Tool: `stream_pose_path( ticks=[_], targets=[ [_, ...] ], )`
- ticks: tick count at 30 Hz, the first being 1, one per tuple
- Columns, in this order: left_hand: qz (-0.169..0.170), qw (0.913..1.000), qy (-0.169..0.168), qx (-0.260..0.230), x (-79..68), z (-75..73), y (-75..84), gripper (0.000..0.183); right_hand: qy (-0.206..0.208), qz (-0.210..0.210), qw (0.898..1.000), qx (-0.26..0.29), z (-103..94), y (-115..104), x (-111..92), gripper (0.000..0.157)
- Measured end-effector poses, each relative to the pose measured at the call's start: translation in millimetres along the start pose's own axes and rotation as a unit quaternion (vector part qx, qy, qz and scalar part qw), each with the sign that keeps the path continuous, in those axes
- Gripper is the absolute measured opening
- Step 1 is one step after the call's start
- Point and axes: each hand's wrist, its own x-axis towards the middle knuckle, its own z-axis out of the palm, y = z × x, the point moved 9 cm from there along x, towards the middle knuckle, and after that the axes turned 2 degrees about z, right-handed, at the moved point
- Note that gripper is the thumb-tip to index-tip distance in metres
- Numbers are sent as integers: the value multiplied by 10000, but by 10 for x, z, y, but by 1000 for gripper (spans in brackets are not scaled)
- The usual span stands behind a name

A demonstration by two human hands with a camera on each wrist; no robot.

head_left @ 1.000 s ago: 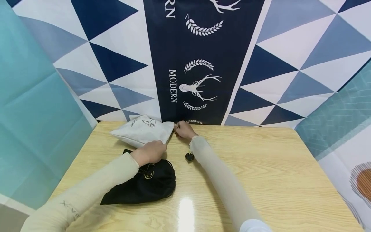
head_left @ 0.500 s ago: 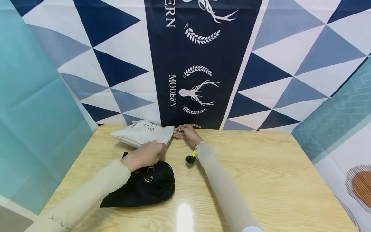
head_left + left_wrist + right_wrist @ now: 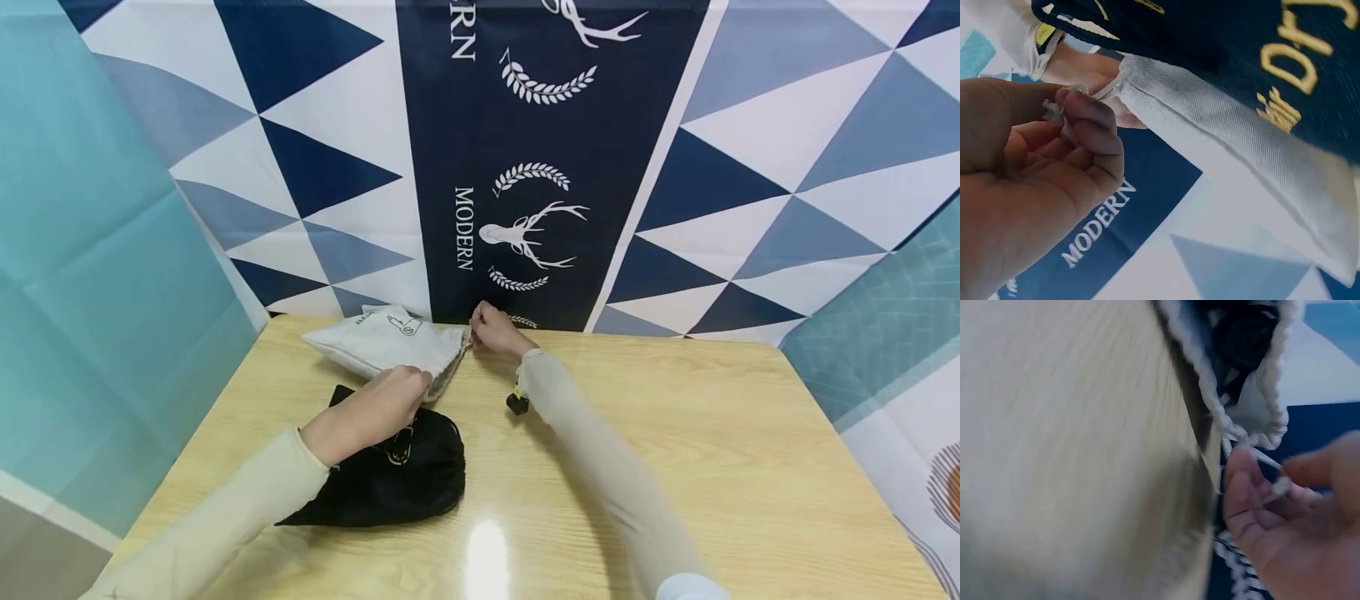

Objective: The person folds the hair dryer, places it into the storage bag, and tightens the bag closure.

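Note:
A white drawstring bag (image 3: pixel 375 343) with a dark line drawing and lettering lies at the table's back left, its mouth facing right. My left hand (image 3: pixel 375 412) is at the near side of that mouth; in the left wrist view its thumb and fingers pinch a knotted white cord (image 3: pixel 1054 111). At the far corner, my right hand (image 3: pixel 498 330) pinches a white cord loop (image 3: pixel 1266 460) beside the gathered rim (image 3: pixel 1275 394). Through the gaping mouth a round black object (image 3: pixel 1247 337) shows inside. A black drawstring bag (image 3: pixel 423 483) with gold print lies below my left forearm.
The wooden table (image 3: pixel 675 450) ends at a patterned backdrop (image 3: pixel 525 125) right behind the white bag. A small black piece on a yellow-green strap (image 3: pixel 517 403) hangs at my right wrist.
The white bag's mouth gapes wider than before. My left hand has drawn back a little toward me, while the right stays at the far corner. The head view has shifted slightly.

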Motion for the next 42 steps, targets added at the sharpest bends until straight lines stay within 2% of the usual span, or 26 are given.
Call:
stream_pose_path(
  ticks=[2, 5, 8, 9, 11, 12, 17, 19, 21, 22, 23, 24, 26, 29, 30, 32, 34, 39, 41, 42],
  targets=[
    [-14, 9995, 9, 319, -19, -8, 19, 14, -270, -177, 9926, -1168, -3, -75, -12, 13],
    [-82, 9963, 49, 860, -60, -5, 29, 15, -762, -290, 9674, -2396, 34, -144, -58, 15],
    [-161, 9933, 146, 1134, -90, 0, 23, 11, -1184, -460, 9437, -3055, 114, -181, -113, 24],
    [-177, 9931, 181, 1147, -96, 1, 21, 12, -1224, -523, 9406, -3125, 133, -192, -127, 23],
    [-157, 9945, 243, 1011, -93, 4, 29, 15, -1141, -653, 9377, -3215, 146, -199, -130, 15],
    [-138, 9957, 261, 876, -90, 6, 37, 17, -1061, -650, 9395, -3190, 138, -187, -126, 17],
    [-95, 9990, 252, 345, -83, 41, 71, 16, -735, -525, 9530, -2893, 73, -106, -68, 41],
    [-42, 9992, 271, 303, -91, 56, 82, 16, -661, -375, 9673, -2419, 49, -72, -42, 42],
    [81, 9994, 270, 198, -95, 72, 98, 19, -570, -13, 9907, -1236, 34, -23, -15, 38],
    [204, 9994, 260, 111, -94, 83, 116, 19, -507, 188, 9973, -488, 34, 2, 1, 38],
    [325, 9992, 219, -10, -90, 101, 130, 19, -437, 382, 9978, 316, 38, 18, 12, 37],
    [403, 9989, 133, -195, -86, 124, 137, 19, -339, 537, 9930, 995, 41, 19, 16, 34],
    [551, 9968, -16, -573, -75, 159, 152, 20, -180, 820, 9765, 1983, 60, 10, 31, 30],
    [626, 9936, -144, -934, -58, 183, 163, 25, 12, 1000, 9672, 2335, 52, -55, 51, 27],
    [636, 9929, -163, -988, -54, 188, 170, 26, 116, 1001, 9665, 2361, 32, -74, 60, 27],
    [630, 9925, -203, -1025, -48, 196, 189, 29, 325, 1028, 9577, 2668, -10, -103, 76, 27],
    [641, 9926, -220, -1007, -46, 202, 219, 31, 517, 1022, 9451, 3061, -52, -120, 95, 28],
    [671, 9938, -156, -877, -58, 196, 321, 32, 756, 991, 9029, 4114, -76, -154, 140, 27],
    [669, 9942, -115, -833, -67, 191, 361, 31, 786, 970, 8914, 4358, -68, -172, 151, 26],
    [670, 9943, -100, -819, -70, 190, 381, 30, 792, 961, 8894, 4399, -64, -182, 155, 26]
  ],
)
